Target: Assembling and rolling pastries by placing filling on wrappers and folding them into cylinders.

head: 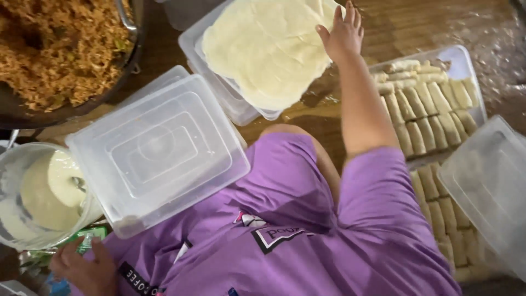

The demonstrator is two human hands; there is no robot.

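One sheet wants pinching free: right hand (342, 35) spread flat on the wrapper stack (266, 49), left hand (82, 269) half-curled by a green packet (90, 237), grip unclear

Right hand (342, 34) lay flat on pale round wrappers (263, 46) stacked on a clear container (230, 101), rolled spring rolls (424, 104) in tray beside, left hand (82, 268) near batter bowl (33, 197).

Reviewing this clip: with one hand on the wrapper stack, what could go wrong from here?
1. The right hand presses the pale round wrapper sheets, which overhang their clear plastic tub; the thin sheets might tear or slide off.
2. The upturned clear plastic container sits beside the batter-filled clear jug near the left hand; a nudge might spill it.
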